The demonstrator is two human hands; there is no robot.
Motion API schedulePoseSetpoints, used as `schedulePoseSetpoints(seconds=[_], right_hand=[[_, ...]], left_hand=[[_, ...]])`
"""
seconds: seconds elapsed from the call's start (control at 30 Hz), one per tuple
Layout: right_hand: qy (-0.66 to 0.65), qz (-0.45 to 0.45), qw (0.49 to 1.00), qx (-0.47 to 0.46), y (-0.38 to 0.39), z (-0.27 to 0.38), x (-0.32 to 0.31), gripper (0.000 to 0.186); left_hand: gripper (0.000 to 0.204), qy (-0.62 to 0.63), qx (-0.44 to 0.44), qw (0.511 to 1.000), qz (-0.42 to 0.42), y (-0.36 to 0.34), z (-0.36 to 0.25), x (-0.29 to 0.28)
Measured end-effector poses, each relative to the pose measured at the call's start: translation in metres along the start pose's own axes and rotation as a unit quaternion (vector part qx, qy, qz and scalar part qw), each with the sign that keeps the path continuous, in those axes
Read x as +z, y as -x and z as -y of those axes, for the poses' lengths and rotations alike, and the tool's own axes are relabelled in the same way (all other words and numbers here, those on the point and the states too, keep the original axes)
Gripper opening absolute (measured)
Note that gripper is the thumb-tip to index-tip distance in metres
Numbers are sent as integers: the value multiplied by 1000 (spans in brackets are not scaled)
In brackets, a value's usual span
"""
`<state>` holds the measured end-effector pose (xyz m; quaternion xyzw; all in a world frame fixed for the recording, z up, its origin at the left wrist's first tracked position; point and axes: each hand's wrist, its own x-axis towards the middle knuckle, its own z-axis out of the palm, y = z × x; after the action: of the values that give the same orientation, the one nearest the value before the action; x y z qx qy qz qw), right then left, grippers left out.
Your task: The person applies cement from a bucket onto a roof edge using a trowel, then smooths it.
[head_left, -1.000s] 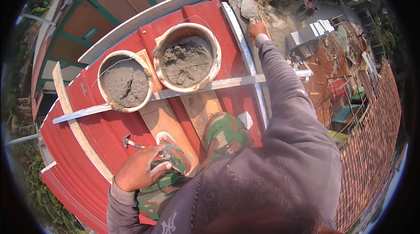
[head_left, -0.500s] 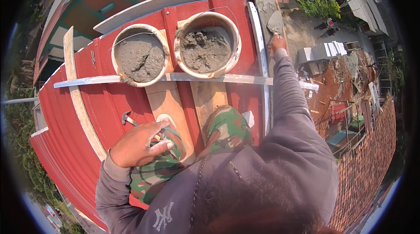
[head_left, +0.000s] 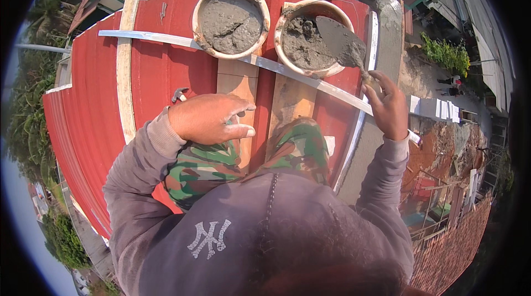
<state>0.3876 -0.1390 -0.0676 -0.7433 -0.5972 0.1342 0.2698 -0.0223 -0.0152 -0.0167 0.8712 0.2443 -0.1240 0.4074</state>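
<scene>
My right hand (head_left: 388, 107) grips the handle of a pointed trowel (head_left: 338, 40), and some wet mortar clings to its blade. The blade is over the right rim of a bucket (head_left: 280, 50) that holds rough, dug-into mortar (head_left: 301, 47). To its left stands a second bucket (head_left: 196, 22), filled with smoother mortar (head_left: 229, 19). My left hand (head_left: 204, 118) hovers above my left knee, its thumb and fingers apart with nothing between them. Close beyond it a hammer (head_left: 179, 94) lies on the red roof, its handle mostly hidden.
A long metal bar (head_left: 337, 92) crosses the red corrugated roof (head_left: 94, 119) in front of the buckets. Wooden planks (head_left: 238, 83) lie under my feet and the buckets. Along the right edge runs a mortar-topped wall (head_left: 387, 41), with a drop to the ground beyond.
My right hand has brought the trowel back from the far end of the wall to the right bucket. My left hand has shifted slightly right, and the head view has turned.
</scene>
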Motion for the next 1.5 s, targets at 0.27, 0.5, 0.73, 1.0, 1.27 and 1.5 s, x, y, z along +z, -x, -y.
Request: schedulePoseSetpoints(seconds=[0.27,0.5,0.73,1.0,1.27,1.5], right_hand=[[217,113,969,-14,-110,-9,90,43],[-91,-205,973,-57,-10,13,113,21],[-225,-32,968,105,105,7,182,24],[-136,-13,985,107,84,-9,205,25],[203,22,971,126,38,-133,210,81],[268,73,953,116,30,-179,225,75]], left_hand=[[63,37,1,999,-16,-6,7,-9],[61,127,-47,985,-104,28,41,-29],[56,292,-164,864,-376,14,153,-24],[62,315,-160,776,-523,-26,218,-14],[73,623,-278,593,-427,-67,344,27],[40,650,-278,589,-390,-116,387,35]])
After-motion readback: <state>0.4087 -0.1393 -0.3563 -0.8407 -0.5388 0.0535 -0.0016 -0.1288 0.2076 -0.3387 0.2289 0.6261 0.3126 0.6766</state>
